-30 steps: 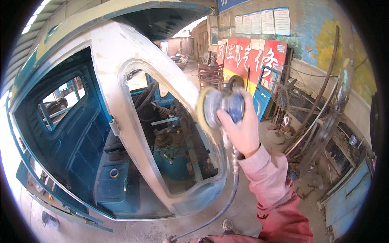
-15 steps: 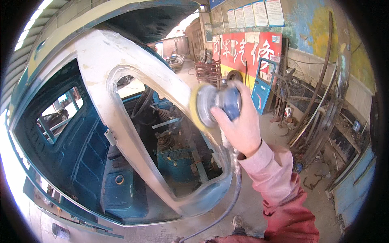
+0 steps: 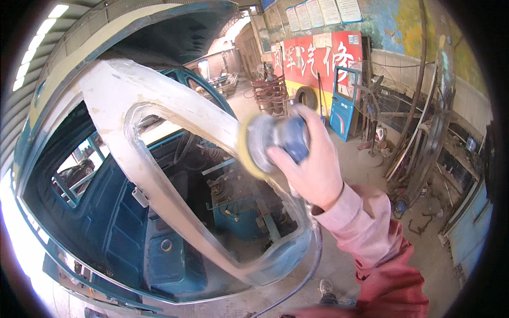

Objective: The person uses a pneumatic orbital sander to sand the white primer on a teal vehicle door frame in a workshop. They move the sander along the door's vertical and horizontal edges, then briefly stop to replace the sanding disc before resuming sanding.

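Observation:
My right hand (image 3: 314, 164) is closed round a blue and grey sander (image 3: 289, 139), thumb on the near side and fingers over its top. Its yellow round pad (image 3: 245, 146) is turned left and sits against the front pillar of a vehicle cab (image 3: 175, 93), beside the door opening. Whitish filler and primer cover the cab's frame there, with bare blue lower down. From the sander a grey hose (image 3: 317, 249) hangs and curves to the lower left. Hand and sander are slightly blurred. My left hand does not show.
A blue door (image 3: 343, 106) leans by a red sign board (image 3: 318, 58) at the back. Near it stand a tyre (image 3: 306, 98), a fan (image 3: 377, 100) and rusty coiled metal (image 3: 269, 93). Long poles and scrap line the right wall. My shoe (image 3: 326, 286) shows below.
My right hand and the sander have shifted slightly left in the picture, still against the pillar. The whole view has tilted a little.

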A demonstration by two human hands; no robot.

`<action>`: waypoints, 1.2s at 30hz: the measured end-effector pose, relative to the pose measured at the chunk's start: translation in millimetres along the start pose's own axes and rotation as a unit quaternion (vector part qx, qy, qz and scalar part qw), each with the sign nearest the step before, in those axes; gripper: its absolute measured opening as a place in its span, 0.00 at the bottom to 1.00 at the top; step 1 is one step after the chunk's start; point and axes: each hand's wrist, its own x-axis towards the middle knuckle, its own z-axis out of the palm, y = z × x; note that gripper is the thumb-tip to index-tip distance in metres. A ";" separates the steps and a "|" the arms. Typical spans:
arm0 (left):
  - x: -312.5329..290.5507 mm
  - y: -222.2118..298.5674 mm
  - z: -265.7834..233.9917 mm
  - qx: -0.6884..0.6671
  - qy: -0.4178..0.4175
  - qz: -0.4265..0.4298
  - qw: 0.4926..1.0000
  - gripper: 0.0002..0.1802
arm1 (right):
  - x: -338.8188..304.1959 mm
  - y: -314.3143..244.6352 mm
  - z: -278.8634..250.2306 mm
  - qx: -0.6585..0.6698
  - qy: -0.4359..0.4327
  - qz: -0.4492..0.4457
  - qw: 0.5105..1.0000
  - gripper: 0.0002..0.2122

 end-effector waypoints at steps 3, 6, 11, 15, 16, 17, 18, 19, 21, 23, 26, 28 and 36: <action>0.6 13.1 -2.8 0.013 -0.007 0.007 1.000 0.21 | -37.1 2.6 -14.0 -0.009 -0.013 0.103 0.995 0.33; -1.7 18.1 -5.8 0.023 -0.008 0.010 1.000 0.21 | -39.1 5.2 -16.5 -0.028 -0.006 0.076 0.997 0.32; -1.8 30.1 -10.4 0.030 -0.012 0.021 0.999 0.21 | 1.2 -3.6 2.9 -0.011 0.014 -0.019 1.000 0.32; 1.5 33.1 -14.5 0.036 -0.013 0.022 0.999 0.21 | -17.5 -9.1 0.4 -0.027 0.014 0.008 1.000 0.32; 3.2 33.0 -14.3 0.038 -0.014 0.023 0.999 0.21 | -29.2 -9.1 -3.5 -0.036 0.022 0.023 0.999 0.32; 2.8 31.9 -16.1 0.031 -0.016 0.023 0.999 0.21 | -37.5 -6.8 -7.4 -0.036 0.018 0.036 0.999 0.32; 4.4 32.3 -15.4 0.041 -0.016 0.025 0.999 0.21 | -42.8 -5.3 -10.7 -0.035 0.014 0.048 0.998 0.32; 3.4 31.8 -16.7 0.043 -0.016 0.026 0.999 0.21 | -44.9 -4.0 -11.9 -0.033 0.007 0.095 0.995 0.33; 2.5 34.1 -17.6 0.048 -0.017 0.029 0.998 0.21 | -37.5 -3.3 -11.1 -0.033 0.007 0.057 0.998 0.33; 0.5 38.3 -18.4 0.050 -0.018 0.033 0.998 0.21 | -14.5 -4.1 -3.6 -0.020 0.015 0.002 1.000 0.33; -1.2 45.1 -19.7 0.046 -0.016 0.041 0.998 0.21 | 10.9 -10.8 7.4 -0.009 0.011 -0.042 0.999 0.33; 0.3 48.4 -20.3 0.053 -0.017 0.041 0.998 0.21 | 12.9 -9.2 7.9 -0.008 0.000 -0.001 1.000 0.33; 6.3 48.7 -20.4 0.059 -0.013 0.046 0.997 0.21 | -31.4 12.3 -20.2 -0.028 -0.034 0.132 0.990 0.32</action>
